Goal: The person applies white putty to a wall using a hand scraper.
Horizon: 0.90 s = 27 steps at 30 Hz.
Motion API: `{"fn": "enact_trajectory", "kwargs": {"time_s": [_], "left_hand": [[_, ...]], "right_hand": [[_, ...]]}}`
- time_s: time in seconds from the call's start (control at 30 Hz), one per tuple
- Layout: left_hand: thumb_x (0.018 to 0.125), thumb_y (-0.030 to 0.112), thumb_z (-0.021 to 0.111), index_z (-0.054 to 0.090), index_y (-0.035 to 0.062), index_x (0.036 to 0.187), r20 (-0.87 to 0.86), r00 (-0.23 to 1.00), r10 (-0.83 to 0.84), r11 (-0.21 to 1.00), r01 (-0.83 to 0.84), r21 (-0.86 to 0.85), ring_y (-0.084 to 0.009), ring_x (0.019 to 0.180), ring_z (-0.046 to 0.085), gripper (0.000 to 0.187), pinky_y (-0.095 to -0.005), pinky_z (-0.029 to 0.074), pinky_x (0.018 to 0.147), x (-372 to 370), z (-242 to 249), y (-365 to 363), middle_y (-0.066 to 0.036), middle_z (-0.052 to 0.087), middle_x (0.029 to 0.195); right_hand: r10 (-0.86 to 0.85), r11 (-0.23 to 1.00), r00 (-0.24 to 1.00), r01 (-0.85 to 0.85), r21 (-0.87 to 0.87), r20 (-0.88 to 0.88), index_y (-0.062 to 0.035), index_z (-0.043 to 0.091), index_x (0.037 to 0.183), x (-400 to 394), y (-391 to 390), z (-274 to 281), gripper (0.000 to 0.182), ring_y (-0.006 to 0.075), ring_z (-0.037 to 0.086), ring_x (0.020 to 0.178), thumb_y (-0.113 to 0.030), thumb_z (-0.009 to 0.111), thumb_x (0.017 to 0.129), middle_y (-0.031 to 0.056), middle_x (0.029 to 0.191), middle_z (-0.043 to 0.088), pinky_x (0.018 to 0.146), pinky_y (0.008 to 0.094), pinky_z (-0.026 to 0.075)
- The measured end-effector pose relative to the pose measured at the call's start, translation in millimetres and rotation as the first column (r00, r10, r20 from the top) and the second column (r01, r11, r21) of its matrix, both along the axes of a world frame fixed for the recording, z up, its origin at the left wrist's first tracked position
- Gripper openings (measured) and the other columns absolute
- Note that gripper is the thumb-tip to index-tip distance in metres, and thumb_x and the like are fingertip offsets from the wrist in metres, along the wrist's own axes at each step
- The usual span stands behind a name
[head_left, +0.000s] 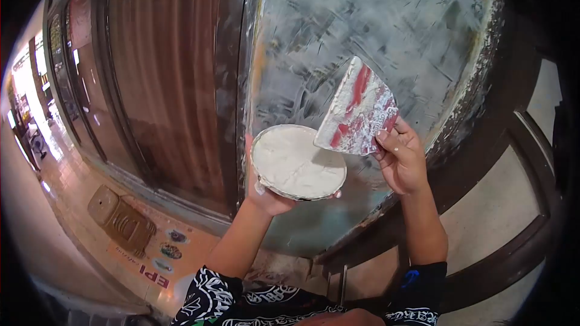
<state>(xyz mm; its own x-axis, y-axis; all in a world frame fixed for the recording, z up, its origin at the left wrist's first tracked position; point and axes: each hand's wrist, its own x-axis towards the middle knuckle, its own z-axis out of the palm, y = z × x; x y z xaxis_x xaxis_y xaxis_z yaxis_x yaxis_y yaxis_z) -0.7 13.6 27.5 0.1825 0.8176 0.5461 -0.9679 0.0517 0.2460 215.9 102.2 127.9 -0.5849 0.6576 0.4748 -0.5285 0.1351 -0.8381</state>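
My left hand (pixel 270 196) is wrapped round the underside of a round container (pixel 296 163) filled with smooth off-white paste. Part of that hand is hidden beneath the container. My right hand (pixel 402 157) pinches a red, paste-smeared flat spreader (pixel 359 111) by its right edge. The spreader is tilted, with its lower left corner over the right part of the paste; whether it touches the paste I cannot tell. Behind both stands a grey wall panel (pixel 374 18) with patchy whitish smears.
Dark brown wooden panelling (pixel 169 72) rises left of the wall panel. A brown plastic object (pixel 121 217) lies on the floor at lower left, beside a printed orange sheet (pixel 175 253). Dark curved framing with pale panels (pixel 489 199) is at right.
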Motion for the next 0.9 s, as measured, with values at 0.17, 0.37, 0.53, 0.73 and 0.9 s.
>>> {"fn": "enact_trajectory", "kwargs": {"time_s": [0.17, 0.37, 0.53, 0.73, 0.9], "left_hand": [[0.082, 0.087, 0.035, 0.031, 0.0077, 0.153, 0.022, 0.999, 0.038, 0.999, -0.039, 0.038, -0.0542, 0.132, 0.042, 0.106, -0.077, 0.037, 0.099, -13, 31, 7, -0.024, 0.036, 0.154], [0.081, 0.089, 0.032, 0.026, 0.0031, 0.153, -0.151, 0.982, 0.114, 0.962, -0.071, 0.265, -0.0586, 0.121, 0.05, 0.112, -0.0693, 0.046, 0.098, -39, 67, 26, -0.031, 0.036, 0.15], [0.081, 0.089, 0.033, 0.026, 0.0047, 0.153, 0.045, 0.983, 0.176, 0.982, -0.178, 0.056, -0.0577, 0.125, 0.047, 0.111, -0.0723, 0.045, 0.097, -62, 77, 37, -0.031, 0.037, 0.149], [0.081, 0.088, 0.036, 0.033, 0.0076, 0.152, -0.012, 0.891, 0.453, 0.889, -0.453, -0.061, -0.0533, 0.129, 0.045, 0.108, -0.0782, 0.038, 0.097, -77, 105, 29, -0.025, 0.039, 0.15], [0.08, 0.089, 0.036, 0.038, 0.0102, 0.149, -0.045, 0.823, 0.567, 0.824, -0.567, -0.002, -0.052, 0.127, 0.048, 0.105, -0.0774, 0.04, 0.096, -95, 103, 16, -0.023, 0.042, 0.149]], "right_hand": [[-0.055, 0.981, 0.994, 0.072, 0.182, -0.099, 0.0001, 0.056, 0.125, -6, 14, 56, 0.032, 0.016, 0.067, 0.098, 0.002, 0.06, 0.094, 0.0078, 0.11, 0.068, 0.088, 0.0313, 0.055], [-0.267, 0.776, 0.913, 0.394, 0.492, -0.31, 0.0031, 0.059, 0.121, -8, 52, 176, 0.028, 0.0169, 0.066, 0.097, 0.001, 0.062, 0.093, 0.0082, 0.107, 0.068, 0.091, 0.0327, 0.053], [-0.693, -0.235, 0.364, 0.701, 0.673, -0.622, -0.001, 0.068, 0.118, -20, 68, 286, 0.027, 0.0199, 0.07, 0.084, -0.001, 0.057, 0.093, 0.0096, 0.097, 0.074, 0.078, 0.0343, 0.053], [-0.371, -0.74, 0.222, 0.517, 0.431, -0.902, -0.0028, 0.072, 0.107, -56, 123, 406, 0.029, 0.0356, 0.068, 0.076, -0.005, 0.049, 0.09, 0.0262, 0.084, 0.066, 0.067, 0.0435, 0.049], [-0.47, -0.664, 0.253, 0.53, 0.528, -0.846, 0.0019, 0.07, 0.108, -79, 151, 451, 0.033, 0.0405, 0.066, 0.09, 0.001, 0.046, 0.085, 0.0269, 0.095, 0.068, 0.076, 0.0442, 0.05]]}}
